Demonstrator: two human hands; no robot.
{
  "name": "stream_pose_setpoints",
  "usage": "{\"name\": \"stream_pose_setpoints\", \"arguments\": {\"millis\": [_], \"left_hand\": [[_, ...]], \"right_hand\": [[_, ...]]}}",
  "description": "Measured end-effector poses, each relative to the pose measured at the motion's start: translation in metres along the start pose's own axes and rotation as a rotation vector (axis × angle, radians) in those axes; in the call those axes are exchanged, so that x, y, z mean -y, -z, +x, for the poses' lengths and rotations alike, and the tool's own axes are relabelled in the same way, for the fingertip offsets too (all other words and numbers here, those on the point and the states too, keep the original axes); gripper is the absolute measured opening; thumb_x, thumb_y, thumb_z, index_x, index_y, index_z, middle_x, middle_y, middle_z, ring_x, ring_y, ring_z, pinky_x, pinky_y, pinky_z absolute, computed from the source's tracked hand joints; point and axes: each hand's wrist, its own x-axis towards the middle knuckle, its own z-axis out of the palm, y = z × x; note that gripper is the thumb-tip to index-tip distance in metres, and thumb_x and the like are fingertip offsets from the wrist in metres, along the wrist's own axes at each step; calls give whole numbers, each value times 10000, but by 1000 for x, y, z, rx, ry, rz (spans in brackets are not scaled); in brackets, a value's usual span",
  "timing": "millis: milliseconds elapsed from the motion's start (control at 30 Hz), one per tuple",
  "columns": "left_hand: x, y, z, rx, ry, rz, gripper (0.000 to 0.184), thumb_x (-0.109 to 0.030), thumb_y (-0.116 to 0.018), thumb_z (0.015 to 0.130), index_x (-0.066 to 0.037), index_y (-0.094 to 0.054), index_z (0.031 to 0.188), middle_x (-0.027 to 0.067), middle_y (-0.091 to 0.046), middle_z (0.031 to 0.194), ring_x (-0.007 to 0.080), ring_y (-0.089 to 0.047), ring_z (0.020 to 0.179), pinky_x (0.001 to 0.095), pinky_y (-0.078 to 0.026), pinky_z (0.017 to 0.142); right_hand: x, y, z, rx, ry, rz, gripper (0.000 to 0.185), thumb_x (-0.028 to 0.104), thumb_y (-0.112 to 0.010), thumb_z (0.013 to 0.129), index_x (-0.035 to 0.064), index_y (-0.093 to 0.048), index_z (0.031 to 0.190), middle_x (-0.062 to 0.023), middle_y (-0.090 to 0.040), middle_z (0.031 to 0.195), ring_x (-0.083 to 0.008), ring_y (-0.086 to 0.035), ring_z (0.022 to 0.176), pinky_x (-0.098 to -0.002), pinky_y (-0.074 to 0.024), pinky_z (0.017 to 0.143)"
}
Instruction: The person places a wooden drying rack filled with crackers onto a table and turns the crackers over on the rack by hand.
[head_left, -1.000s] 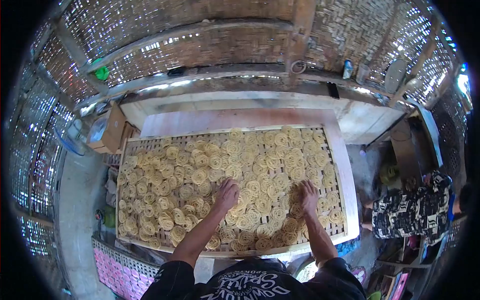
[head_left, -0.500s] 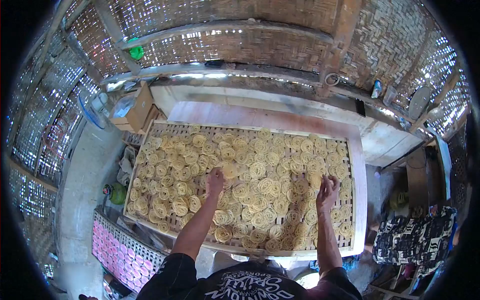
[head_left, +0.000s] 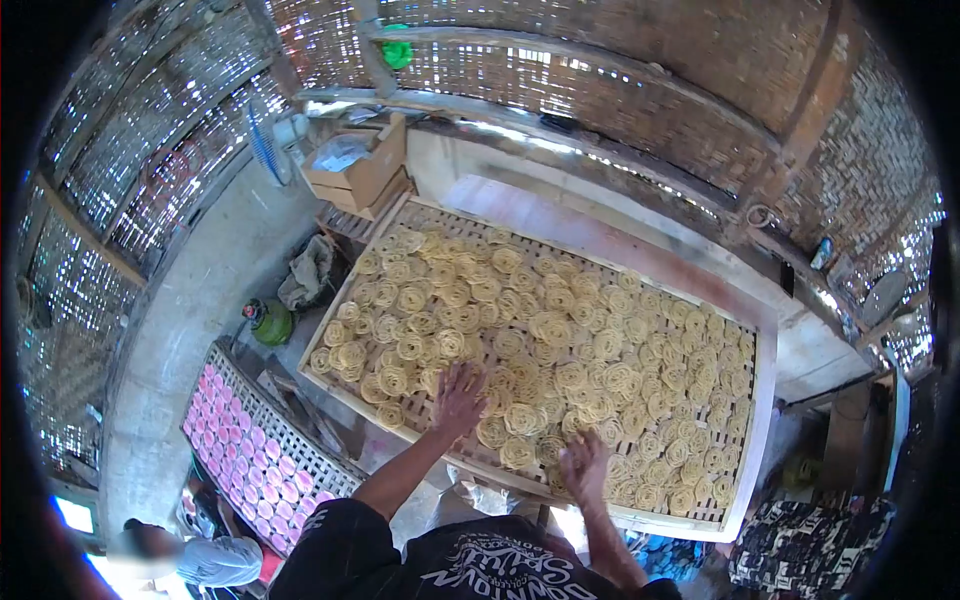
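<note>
Pale yellow coiled, noodle-like rounds (head_left: 560, 330) lie thickly spread, many overlapping, over a large slatted bamboo tray (head_left: 322, 372). My left hand (head_left: 460, 402) reaches over the tray's near left part, fingers spread and palm down over the rounds. Near the front edge, right of the middle, is my right hand (head_left: 583, 464). Its fingers are loosely bent and touch or hover just above the rounds; I see nothing held in it. Both forearms come from a black printed shirt (head_left: 500, 570).
A second woven tray (head_left: 290, 445) with pink-and-white rounds (head_left: 250, 455) stands at the lower left, with a person (head_left: 215, 560) below it. Behind are a green gas cylinder (head_left: 268, 322), a cardboard box (head_left: 370, 170) and a fan (head_left: 264, 145). Patterned cloth (head_left: 810, 540) hangs at the right.
The view has turned left, so the tray looks slanted and the person at lower left shows more. Both hands have drawn back toward the near edge; the left one's fingers have spread.
</note>
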Motion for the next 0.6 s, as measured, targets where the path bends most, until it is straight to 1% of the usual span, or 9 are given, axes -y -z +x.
{"name": "stream_pose_setpoints", "arguments": {"millis": [67, 100, 200, 233, 333, 367, 467, 500, 600], "left_hand": [[7, 14, 18, 33, -17, -70, 582, -468, -503, 978, -173, -449, 1476, 176, -306, 1570, 373, -184, 1489, 555, -107, 1210], [13, 19, 28, 56, -53, -135, 576, -451, -516, 971, -156, -462, 1462, 175, -284, 1581, 391, -198, 1480, 564, -137, 1203], [38, 23, 52, -10, -64, -58, 547, -394, -528, 968, -147, -470, 1452, 177, -288, 1580, 393, -215, 1475, 561, -182, 1194], [45, 21, 60, -150, -62, -11, 512, -316, -570, 932, -118, -511, 1401, 184, -395, 1502, 395, -326, 1415, 553, -270, 1160], [74, 35, 74, 2, 2, -140, 491, -256, -611, 883, -92, -548, 1341, 177, -500, 1367, 379, -423, 1329, 555, -312, 1129], [78, 43, 75, 35, -37, -89, 469, -181, -636, 838, -69, -566, 1289, 162, -538, 1268, 361, -483, 1249, 532, -398, 1067], [98, 47, 79, 158, 0, -210, 487, -98, -628, 818, -67, -560, 1299, 179, -543, 1257, 369, -509, 1233, 487, -462, 1021], [106, 44, 79, 127, -32, -224, 526, -43, -623, 791, -61, -551, 1311, 186, -558, 1232, 370, -546, 1195, 455, -504, 976], [107, 37, 80, -16, -29, -116, 511, -36, -624, 773, -50, -572, 1281, 177, -570, 1225, 355, -557, 1194, 466, -494, 985]], "right_hand": [[25, -18, -12, 65, 55, -49, 370, 201, -701, 867, 14, -636, 1180, -189, -614, 1227, -407, -527, 1200, -507, -413, 1016], [34, -26, -16, 72, 46, -24, 360, 198, -704, 864, 17, -640, 1168, -187, -616, 1221, -406, -527, 1201, -506, -414, 1014], [52, -41, -25, 62, 13, 34, 325, 183, -712, 853, 22, -655, 1129, -183, -623, 1205, -403, -529, 1199, -508, -418, 1004], [55, -45, -31, 43, 2, 43, 311, 174, -713, 847, 23, -660, 1113, -183, -625, 1199, -402, -532, 1196, -512, -421, 999], [64, -48, -41, -22, -17, 10, 241, 154, -710, 840, 23, -679, 1040, -179, -635, 1164, -395, -563, 1152, -499, -444, 968], [65, -48, -45, -30, -39, -16, 236, 151, -709, 840, 22, -681, 1035, -179, -638, 1157, -393, -569, 1141, -493, -449, 962], [68, -51, -66, -65, -114, -55, 215, 145, -702, 852, 23, -687, 1028, -188, -648, 1136, -377, -587, 1111, -473, -463, 948], [71, -54, -70, -69, -145, -37, 209, 143, -700, 854, 25, -689, 1026, -190, -649, 1135, -375, -589, 1106, -473, -465, 947], [78, -63, -76, -60, -198, -11, 192, 142, -693, 862, 26, -691, 1015, -185, -651, 1136, -371, -597, 1098, -461, -471, 953]]}}
